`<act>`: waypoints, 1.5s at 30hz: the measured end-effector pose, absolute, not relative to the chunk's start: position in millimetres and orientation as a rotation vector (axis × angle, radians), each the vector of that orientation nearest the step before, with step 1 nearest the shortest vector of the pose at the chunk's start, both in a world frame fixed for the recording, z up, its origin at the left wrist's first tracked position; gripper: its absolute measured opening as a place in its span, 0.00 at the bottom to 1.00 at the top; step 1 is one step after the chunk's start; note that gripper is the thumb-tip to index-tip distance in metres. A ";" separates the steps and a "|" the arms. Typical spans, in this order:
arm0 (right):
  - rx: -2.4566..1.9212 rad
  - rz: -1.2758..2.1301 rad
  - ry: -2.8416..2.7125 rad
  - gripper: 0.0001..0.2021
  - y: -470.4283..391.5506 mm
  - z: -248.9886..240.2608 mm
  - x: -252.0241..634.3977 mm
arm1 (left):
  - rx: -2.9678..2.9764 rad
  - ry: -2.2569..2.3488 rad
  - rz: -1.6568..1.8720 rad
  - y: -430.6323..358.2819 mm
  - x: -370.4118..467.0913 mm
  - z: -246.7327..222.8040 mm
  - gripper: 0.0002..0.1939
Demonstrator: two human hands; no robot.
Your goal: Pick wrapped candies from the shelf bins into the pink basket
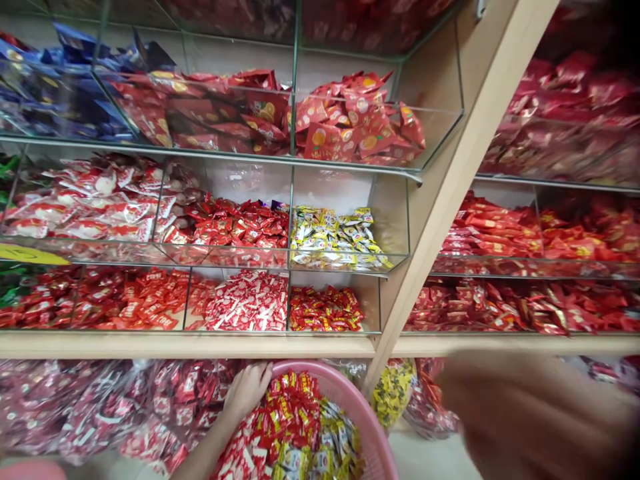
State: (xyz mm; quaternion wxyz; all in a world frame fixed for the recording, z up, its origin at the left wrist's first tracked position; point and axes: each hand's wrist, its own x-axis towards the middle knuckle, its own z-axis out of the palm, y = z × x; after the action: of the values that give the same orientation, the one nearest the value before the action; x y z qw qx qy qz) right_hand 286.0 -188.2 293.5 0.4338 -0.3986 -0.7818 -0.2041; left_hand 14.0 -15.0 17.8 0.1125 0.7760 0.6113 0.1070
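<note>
A round pink plastic basket (pixel 373 417) is at the bottom centre, filled with small wrapped candies in separate patches: red and yellow candies (pixel 295 407), yellow and white candies (pixel 330 447), and red and white candies (pixel 243 450). My left hand (pixel 250 385) grips the basket's far left rim, its fingers bent over the edge. At the lower right, close to the camera, my right hand (pixel 530 407) is a large blur outside the basket. Motion smears its fingers, so whether it holds anything cannot be made out.
Glass-fronted bins stand ahead, with red and yellow candies (pixel 325 310), yellow and white candies (pixel 340 237) and red packets (pixel 360 120). A slanting wooden upright (pixel 450 200) divides the shelves. Below the wooden ledge (pixel 190 345) lie clear bags of candy (pixel 110 407).
</note>
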 end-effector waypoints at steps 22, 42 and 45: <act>-1.659 -0.117 -1.895 0.22 57.9 335.2 248.1 | 2.242 1.751 0.448 -9.9 8.1 2.9 0.22; -1.481 0.037 -1.819 0.10 65.6 326.3 257.4 | 2.213 1.769 0.417 -11.4 7.4 3.0 0.19; -1.343 0.024 -1.777 0.08 62.8 328.2 256.1 | 2.222 1.780 0.421 -12.1 7.6 2.8 0.19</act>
State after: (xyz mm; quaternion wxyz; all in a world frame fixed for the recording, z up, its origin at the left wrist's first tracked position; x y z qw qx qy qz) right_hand 256.1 62.8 328.2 0.4413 -0.5410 -0.7159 0.0098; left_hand 7.6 -12.1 2.8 0.1312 0.7653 0.6132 0.1452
